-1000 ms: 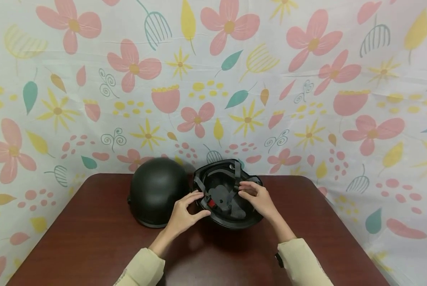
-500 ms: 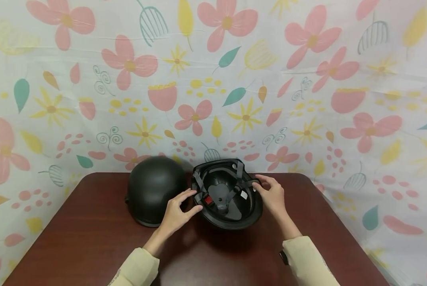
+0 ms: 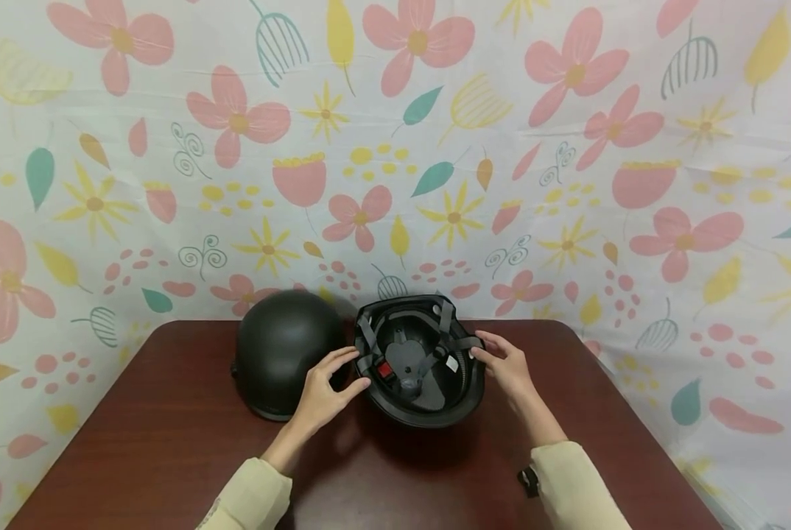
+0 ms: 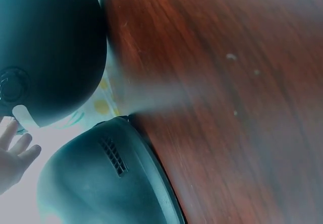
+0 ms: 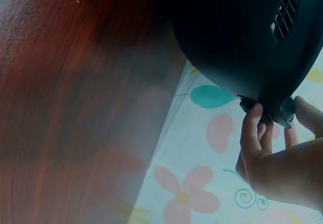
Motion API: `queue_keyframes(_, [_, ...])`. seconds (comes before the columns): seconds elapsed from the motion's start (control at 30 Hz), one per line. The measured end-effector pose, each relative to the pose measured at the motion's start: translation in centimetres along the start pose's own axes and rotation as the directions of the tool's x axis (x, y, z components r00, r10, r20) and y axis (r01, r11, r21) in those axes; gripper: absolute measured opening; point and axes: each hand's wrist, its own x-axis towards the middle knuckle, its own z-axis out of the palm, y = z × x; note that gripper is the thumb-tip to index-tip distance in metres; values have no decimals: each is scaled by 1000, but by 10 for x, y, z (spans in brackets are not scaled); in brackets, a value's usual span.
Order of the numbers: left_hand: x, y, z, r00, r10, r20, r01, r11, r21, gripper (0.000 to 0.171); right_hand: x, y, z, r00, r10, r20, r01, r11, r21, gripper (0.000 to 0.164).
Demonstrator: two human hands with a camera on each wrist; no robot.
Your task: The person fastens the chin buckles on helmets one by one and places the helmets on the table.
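A black helmet (image 3: 405,350) lies overturned on the table, its grey straps, red buckle and white label showing inside. My left hand (image 3: 322,394) is at its left edge, fingers spread, fingertips apparently touching the rim. In the left wrist view, that hand's fingers (image 4: 17,153) lie close to the helmet's shell (image 4: 50,42). On the right, my right hand (image 3: 510,364) pinches the rim where a strap meets it. Thumb and fingers stand on either side of that edge in the right wrist view, below the dark shell (image 5: 237,32).
A second black helmet (image 3: 289,350) sits dome up just left of the overturned one; the left wrist view shows its vented side (image 4: 111,178). The brown wooden table (image 3: 170,456) ends at a flower-patterned cloth (image 3: 395,147) behind.
My right hand has moved from the straps inside the overturned helmet out to its right rim. The right-hand strap now lies out toward that rim, uncovering the white label.
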Motion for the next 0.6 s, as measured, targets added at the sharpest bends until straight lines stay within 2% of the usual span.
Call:
queue_keyframes(0.1, [2, -1, 1, 1000, -24, 0, 24, 1000, -9, 48, 0, 0, -1, 1000, -7, -3, 7, 1000, -9, 49])
queue_keyframes(0.27, [3, 1, 1, 993, -113, 37, 116, 991, -65, 50, -1, 3, -1, 1000, 0, 14, 0, 999, -46, 49])
queue_keyframes(0.37, [2, 3, 2, 982, -176, 74, 184, 976, -118, 55, -3, 4, 0, 1000, -7, 25, 8, 998, -70, 49])
queue_keyframes(0.47, [1, 4, 3, 963, -241, 123, 257, 956, -142, 67, -6, 6, 2, 999, -34, 25, 36, 993, -111, 47])
queue_keyframes(0.6, [2, 4, 4, 953, -263, 147, 282, 951, -125, 80, -9, 11, 7, 998, -60, 21, 63, 984, -167, 43])
